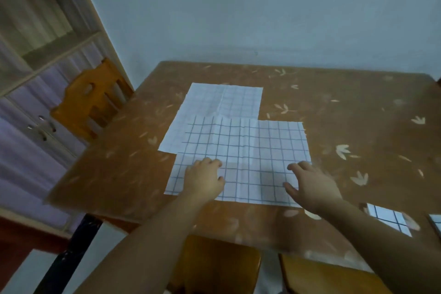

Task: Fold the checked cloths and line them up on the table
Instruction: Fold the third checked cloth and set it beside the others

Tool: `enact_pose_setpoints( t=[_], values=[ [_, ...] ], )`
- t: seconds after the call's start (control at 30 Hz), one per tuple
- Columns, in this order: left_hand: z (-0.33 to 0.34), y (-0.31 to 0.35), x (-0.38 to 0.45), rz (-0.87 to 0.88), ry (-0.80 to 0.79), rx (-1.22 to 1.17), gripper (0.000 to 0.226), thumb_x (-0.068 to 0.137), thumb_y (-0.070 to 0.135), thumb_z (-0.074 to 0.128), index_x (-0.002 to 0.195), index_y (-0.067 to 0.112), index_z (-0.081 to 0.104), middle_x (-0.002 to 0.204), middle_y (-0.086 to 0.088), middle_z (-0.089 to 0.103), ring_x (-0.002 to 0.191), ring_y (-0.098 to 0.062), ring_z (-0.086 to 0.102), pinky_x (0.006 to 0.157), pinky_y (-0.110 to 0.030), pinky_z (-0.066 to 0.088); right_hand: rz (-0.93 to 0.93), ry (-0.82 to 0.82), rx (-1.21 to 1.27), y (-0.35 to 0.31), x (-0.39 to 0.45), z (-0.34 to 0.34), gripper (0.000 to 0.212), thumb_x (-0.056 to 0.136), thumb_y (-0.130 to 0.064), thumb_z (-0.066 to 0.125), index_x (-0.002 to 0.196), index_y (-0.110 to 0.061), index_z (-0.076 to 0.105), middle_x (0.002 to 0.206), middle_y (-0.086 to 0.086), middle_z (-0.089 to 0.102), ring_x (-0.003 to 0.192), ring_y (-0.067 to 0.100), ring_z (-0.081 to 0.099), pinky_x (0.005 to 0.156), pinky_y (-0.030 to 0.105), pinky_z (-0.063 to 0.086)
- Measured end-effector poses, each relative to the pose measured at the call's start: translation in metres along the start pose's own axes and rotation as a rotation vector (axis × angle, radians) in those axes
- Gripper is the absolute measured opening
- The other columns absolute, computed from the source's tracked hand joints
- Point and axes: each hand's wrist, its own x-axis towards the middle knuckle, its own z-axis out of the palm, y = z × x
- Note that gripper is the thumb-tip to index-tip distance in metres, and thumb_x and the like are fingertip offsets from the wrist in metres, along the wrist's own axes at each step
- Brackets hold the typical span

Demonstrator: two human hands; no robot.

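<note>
Both hands, left hand and right hand, rest with loosely spread fingers on the unfolded checked cloth.

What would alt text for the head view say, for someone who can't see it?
Two bare hands, left and right, rest on a spread checked cloth on a brown table. A paler cloth lies partly under its far edge, and a small folded cloth sits near the right.
</note>
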Motion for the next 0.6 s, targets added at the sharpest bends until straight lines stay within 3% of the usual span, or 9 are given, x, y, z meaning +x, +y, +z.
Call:
enact_pose_setpoints(
  t=[0.2, 0.3, 0.37, 0.53, 0.6],
  values=[
    [0.035, -0.033, 0.023, 0.015, -0.093, 0.031, 0.051, 0.094, 0.042, 0.048, 0.142, 0.026, 0.042, 0.142, 0.000, 0.047, 0.130, -0.023, 0.040, 0.108, -0.040, 0.032, 0.065, -0.151, -0.034, -0.022, 0.038, 0.033, 0.060, 0.091, -0.051, 0.047, 0.142, -0.021, 0.037, 0.144, 0.000, 0.043, 0.127, 0.022, 0.045, 0.102, 0.041, 0.039],
    [0.061, -0.041, 0.024, -0.083, -0.255, 0.051, 0.079, 0.092, 0.064, 0.040, 0.154, 0.026, 0.011, 0.163, -0.008, 0.009, 0.148, -0.032, 0.006, 0.119, -0.049, 0.009, 0.161, -0.206, -0.019, -0.021, 0.042, 0.065, 0.087, 0.087, -0.065, 0.046, 0.151, -0.015, 0.015, 0.158, 0.009, 0.018, 0.145, 0.027, 0.019, 0.113, 0.045, 0.025],
    [0.076, -0.042, 0.022, -0.169, -0.360, 0.044, 0.091, 0.088, 0.075, 0.030, 0.155, 0.026, -0.008, 0.162, -0.010, -0.016, 0.148, -0.034, -0.014, 0.118, -0.053, -0.003, 0.240, -0.194, 0.017, -0.020, 0.039, 0.089, 0.103, 0.081, -0.078, 0.040, 0.152, -0.011, 0.007, 0.160, 0.015, 0.007, 0.147, 0.030, 0.008, 0.117, 0.048, 0.018],
    [0.093, -0.038, 0.015, -0.186, -0.356, 0.053, 0.095, 0.082, 0.084, 0.019, 0.153, 0.029, -0.015, 0.159, -0.011, -0.026, 0.144, -0.034, -0.027, 0.116, -0.055, -0.013, 0.240, -0.141, 0.056, -0.033, 0.023, 0.122, 0.098, 0.084, -0.077, 0.025, 0.153, -0.012, 0.000, 0.161, 0.016, -0.003, 0.148, 0.030, -0.005, 0.120, 0.045, 0.004],
    [0.094, -0.035, 0.014, -0.176, -0.360, 0.039, 0.094, 0.082, 0.084, 0.019, 0.152, 0.032, -0.014, 0.159, -0.010, -0.026, 0.144, -0.033, -0.028, 0.115, -0.055, -0.014, 0.202, -0.100, 0.087, -0.041, 0.020, 0.124, 0.089, 0.089, -0.071, 0.028, 0.154, -0.013, 0.007, 0.161, 0.013, 0.004, 0.149, 0.027, 0.001, 0.120, 0.042, 0.006]
  ],
)
